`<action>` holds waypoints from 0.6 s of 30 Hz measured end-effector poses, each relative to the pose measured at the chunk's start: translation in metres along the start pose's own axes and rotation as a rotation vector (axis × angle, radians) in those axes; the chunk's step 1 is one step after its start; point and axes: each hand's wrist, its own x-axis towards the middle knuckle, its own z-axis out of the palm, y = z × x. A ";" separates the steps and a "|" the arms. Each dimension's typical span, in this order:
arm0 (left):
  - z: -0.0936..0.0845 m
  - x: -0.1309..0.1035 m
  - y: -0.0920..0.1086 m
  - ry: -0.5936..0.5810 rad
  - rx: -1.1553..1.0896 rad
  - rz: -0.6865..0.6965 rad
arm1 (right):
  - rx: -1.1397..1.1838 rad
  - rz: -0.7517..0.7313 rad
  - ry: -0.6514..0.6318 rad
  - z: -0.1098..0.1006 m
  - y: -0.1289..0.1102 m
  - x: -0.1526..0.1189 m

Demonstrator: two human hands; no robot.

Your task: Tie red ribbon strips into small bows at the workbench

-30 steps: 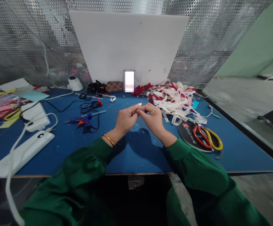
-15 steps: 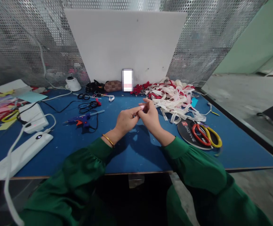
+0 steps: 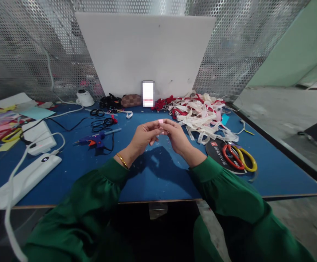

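Fingertips of both hands meet above the middle of the blue table [image 3: 158, 185]. Between them is a small pale pink piece [image 3: 161, 121], like a short bit of ribbon. My left hand [image 3: 144, 137], with a gold bangle at the wrist, pinches it from the left. From the right, my right hand [image 3: 176, 137] closes its thumb and fingers on the same piece. To the right of my hands lies a heap of white, pink and red ribbons [image 3: 202, 112]. A blue glue gun [image 3: 95, 140] rests to the left.
Scissors with red and yellow handles [image 3: 233, 157] lie on a black disc [image 3: 213, 153] at the right. White power strips [image 3: 24, 180] and a cable are at the left, near coloured scraps [image 3: 0, 125]. A phone [image 3: 148, 94] stands against a white board [image 3: 147, 51].
My hands have turned so that the fingertips meet more squarely, and more of the pink piece shows. My right fingers, raised before, are now bent down towards it.
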 end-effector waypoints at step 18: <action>-0.006 0.002 0.003 -0.048 -0.337 -0.199 | -0.056 -0.070 0.035 -0.001 0.022 0.005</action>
